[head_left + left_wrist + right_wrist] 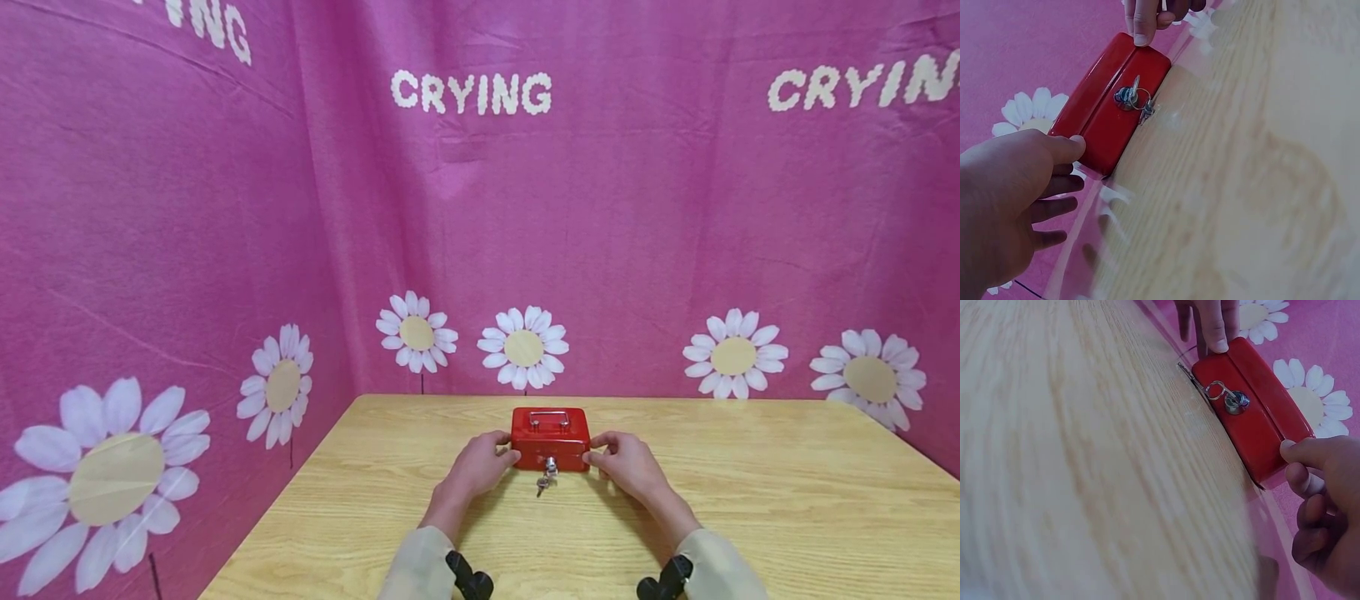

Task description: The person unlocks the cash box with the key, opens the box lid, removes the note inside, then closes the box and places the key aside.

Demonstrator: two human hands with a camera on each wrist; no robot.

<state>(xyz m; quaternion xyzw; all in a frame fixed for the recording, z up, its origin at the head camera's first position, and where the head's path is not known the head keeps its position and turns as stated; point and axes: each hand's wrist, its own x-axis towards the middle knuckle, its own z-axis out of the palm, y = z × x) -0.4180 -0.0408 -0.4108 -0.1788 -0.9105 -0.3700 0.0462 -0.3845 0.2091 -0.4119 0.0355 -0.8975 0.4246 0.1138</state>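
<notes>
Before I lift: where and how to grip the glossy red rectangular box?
Likely the glossy red box by its short ends, below the lid: left hand from the left, right hand from the right. Those ends are opposed, while a silver lock and keys jut from the front. I'd skip the silver handle: it's on the lid, and latching can't be seen.
</notes>
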